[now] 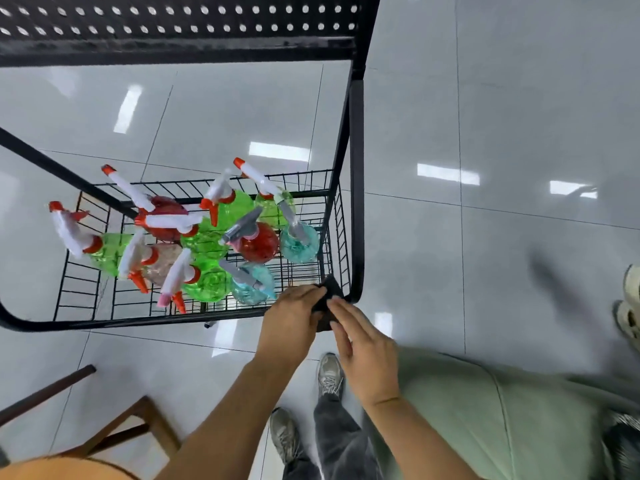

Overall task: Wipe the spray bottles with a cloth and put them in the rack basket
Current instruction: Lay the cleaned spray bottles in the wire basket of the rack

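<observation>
Several spray bottles stand in the black wire rack basket (325, 233), among them a green bottle (207, 284), a red bottle (259, 244) and a teal bottle (299, 245), with white and orange trigger heads. A dark cloth (330, 289) hangs at the basket's near right corner. My left hand (291, 323) grips the cloth from the left. My right hand (363, 355) pinches the cloth's edge with its fingertips from the right. Most of the cloth is hidden by my hands.
The basket belongs to a black metal rack (356, 168) with a perforated shelf (173, 19) above. A wooden stool (104, 434) stands at lower left. My shoes (329, 375) are on the glossy tiled floor, and another person's shoe (630, 313) shows at right.
</observation>
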